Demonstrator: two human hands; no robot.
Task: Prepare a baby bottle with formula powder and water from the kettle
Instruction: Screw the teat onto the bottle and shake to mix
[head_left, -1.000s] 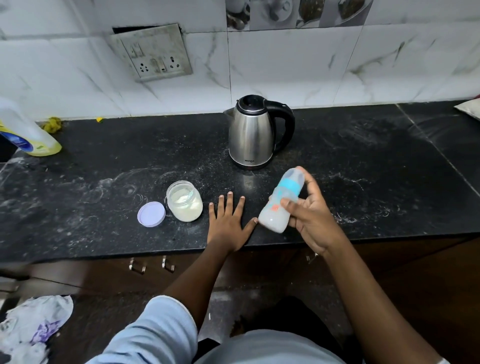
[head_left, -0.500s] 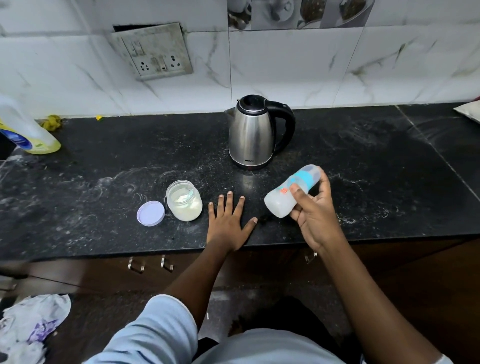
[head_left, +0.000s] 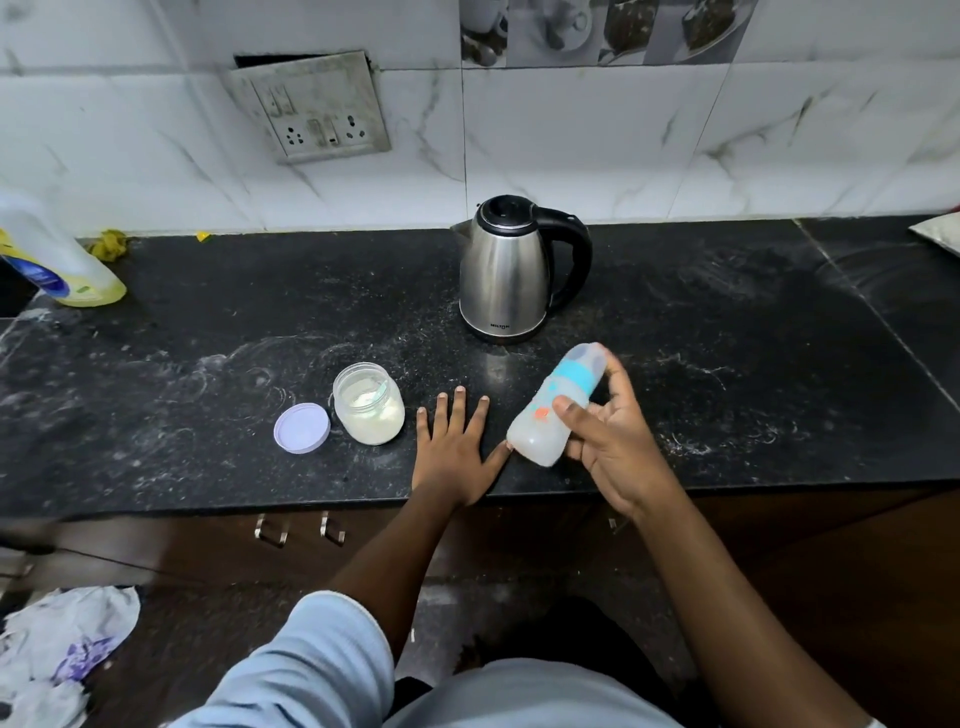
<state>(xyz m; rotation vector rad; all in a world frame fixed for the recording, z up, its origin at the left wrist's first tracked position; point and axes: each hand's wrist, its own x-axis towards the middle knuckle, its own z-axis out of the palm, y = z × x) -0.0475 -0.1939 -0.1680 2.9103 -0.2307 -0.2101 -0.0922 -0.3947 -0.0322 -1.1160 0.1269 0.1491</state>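
Note:
My right hand (head_left: 615, 441) grips a capped baby bottle (head_left: 553, 408) with a blue ring and milky white liquid inside, tilted with its top pointing up and to the right, above the black counter. My left hand (head_left: 457, 449) lies flat on the counter (head_left: 727, 405) with fingers spread, its thumb close to the bottle's base. An open glass jar of white formula powder (head_left: 369, 410) stands left of that hand, with a small scoop inside. Its lilac lid (head_left: 302, 428) lies beside it. A steel kettle (head_left: 506, 270) with a black handle stands behind, lid closed.
A yellow detergent bottle (head_left: 57, 260) leans at the far left by the wall. A socket plate (head_left: 311, 106) hangs on the tiled wall. Drawer handles (head_left: 298, 527) sit under the counter edge. Crumpled cloth (head_left: 52, 649) lies on the floor at lower left.
The bottle in my right hand has swung between a steeper and a flatter tilt and back, as in shaking. My left hand has stayed flat on the counter.

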